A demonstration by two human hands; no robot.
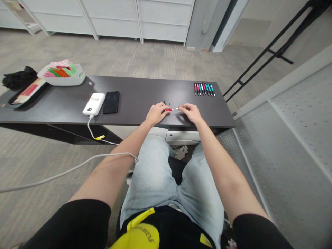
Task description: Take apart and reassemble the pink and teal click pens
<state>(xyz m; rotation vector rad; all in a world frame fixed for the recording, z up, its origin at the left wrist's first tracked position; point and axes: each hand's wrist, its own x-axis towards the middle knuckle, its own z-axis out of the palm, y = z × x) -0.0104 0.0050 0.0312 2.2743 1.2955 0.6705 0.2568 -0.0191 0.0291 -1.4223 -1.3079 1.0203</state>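
Over the front part of the dark desk, my left hand [156,113] is closed around a red pen barrel [168,110], its tip end pointing right. A thin white pen refill [175,109] runs from that barrel to my right hand [190,111], whose fingertips pinch its right end. Just behind the hands lie a small dark pen part [169,104] and another dark piece [164,102], partly hidden by my left fingers. Further back to the right, several red, teal and white pens [204,89] lie side by side in a row.
On the desk [140,93], a black phone [111,102] lies beside a white power bank [94,104] with a cable [70,170] crossing my left arm. At the left are a white basket [68,81] of colourful items, a black tray [28,97] and black cloth [19,77].
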